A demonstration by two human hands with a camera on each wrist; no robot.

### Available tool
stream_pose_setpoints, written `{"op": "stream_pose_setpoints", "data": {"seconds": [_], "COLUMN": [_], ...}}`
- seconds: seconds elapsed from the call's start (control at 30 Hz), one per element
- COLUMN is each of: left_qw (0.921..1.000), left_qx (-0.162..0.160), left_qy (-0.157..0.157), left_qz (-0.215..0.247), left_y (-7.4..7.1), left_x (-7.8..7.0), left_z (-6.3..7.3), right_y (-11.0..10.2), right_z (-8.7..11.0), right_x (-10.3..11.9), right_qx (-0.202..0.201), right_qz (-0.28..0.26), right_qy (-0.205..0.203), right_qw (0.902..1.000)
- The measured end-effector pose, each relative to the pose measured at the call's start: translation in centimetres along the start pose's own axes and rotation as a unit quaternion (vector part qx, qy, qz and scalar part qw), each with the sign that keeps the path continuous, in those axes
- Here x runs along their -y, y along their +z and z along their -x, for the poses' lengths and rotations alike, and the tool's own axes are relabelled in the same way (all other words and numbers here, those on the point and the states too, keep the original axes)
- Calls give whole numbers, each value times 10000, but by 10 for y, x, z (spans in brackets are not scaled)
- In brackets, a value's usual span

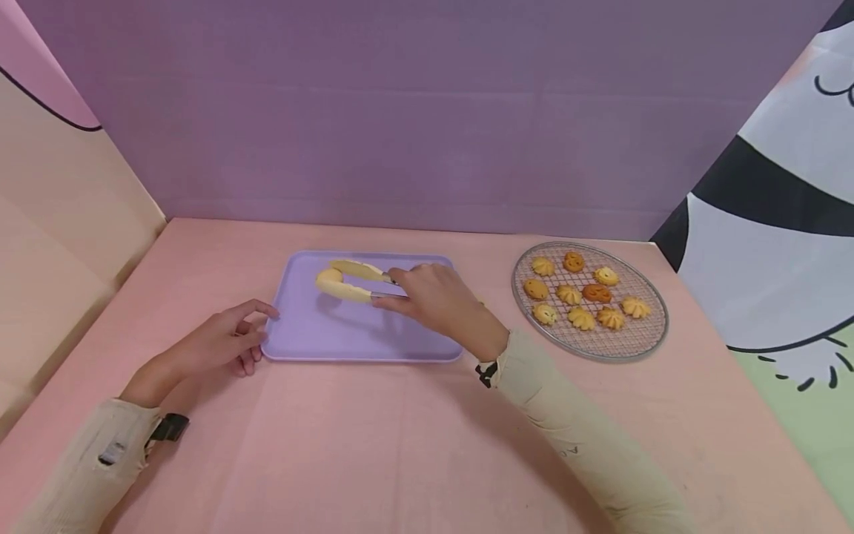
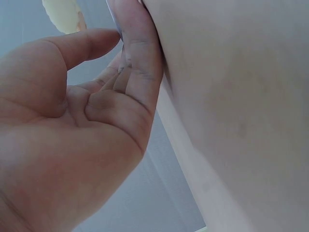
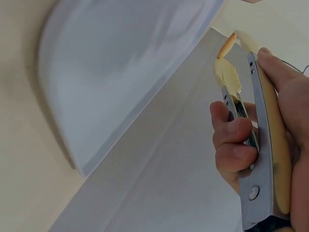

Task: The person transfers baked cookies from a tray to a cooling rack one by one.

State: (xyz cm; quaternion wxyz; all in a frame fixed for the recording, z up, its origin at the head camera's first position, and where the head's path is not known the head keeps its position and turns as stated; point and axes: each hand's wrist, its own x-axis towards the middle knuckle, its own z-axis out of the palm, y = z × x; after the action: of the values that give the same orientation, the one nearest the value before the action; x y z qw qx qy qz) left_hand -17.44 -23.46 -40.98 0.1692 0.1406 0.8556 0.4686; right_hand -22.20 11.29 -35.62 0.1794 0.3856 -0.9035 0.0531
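My right hand (image 1: 443,297) grips metal tongs (image 1: 353,291) with pale yellow scalloped ends. Between the tong tips sits a golden round cookie (image 1: 330,276), held above a lavender rectangular tray (image 1: 400,341); in the right wrist view its browned edge shows. In that view the thumb lies along one tong arm and curled fingers press the other. My left hand (image 1: 223,337) is at the tray's left rim, thumb and forefinger on the edge, the other fingers bent beside it near the tabletop. The left wrist view shows the thin rim (image 2: 115,17) between thumb and fingers.
Right of the tray lies a round wire mesh rack (image 1: 627,345) bearing several cookies, some flower-shaped, some pretzel-shaped, some round. A pink cloth covers the table (image 1: 347,445). Behind stands a purple wall (image 1: 427,133), with printed panels at both sides.
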Motion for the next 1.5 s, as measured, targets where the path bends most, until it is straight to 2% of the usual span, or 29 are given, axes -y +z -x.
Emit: {"op": "stream_pose_setpoints", "data": {"seconds": [0.2, 0.5, 0.73, 1.03, 1.13, 1.5], "left_qw": [10000, 10000, 10000, 9999, 9999, 9999], "left_qx": [12, 44, 45, 48, 64, 72], "left_qy": [-29, -22, -39, -15, -24, -35], "left_qz": [27, 55, 75, 90, 98, 134], "left_y": [1, 0, 0, 1, 1, 0], "left_x": [0, 0, 0, 1, 1, 0], "left_z": [1, 0, 1, 0, 0, 1], "right_y": [-6, -13, -19, -27, -31, -44], "right_z": [12, 33, 47, 69, 78, 106], "right_x": [0, -9, -18, -30, -33, -43], "right_qx": [39, -381, -392, -134, -158, -514], "right_qz": [136, 352, 256, 57, 74, -75], "right_qy": [113, 92, 157, 741, 869, 761], "right_qw": [9998, 9986, 9988, 9971, 9961, 9957]}}
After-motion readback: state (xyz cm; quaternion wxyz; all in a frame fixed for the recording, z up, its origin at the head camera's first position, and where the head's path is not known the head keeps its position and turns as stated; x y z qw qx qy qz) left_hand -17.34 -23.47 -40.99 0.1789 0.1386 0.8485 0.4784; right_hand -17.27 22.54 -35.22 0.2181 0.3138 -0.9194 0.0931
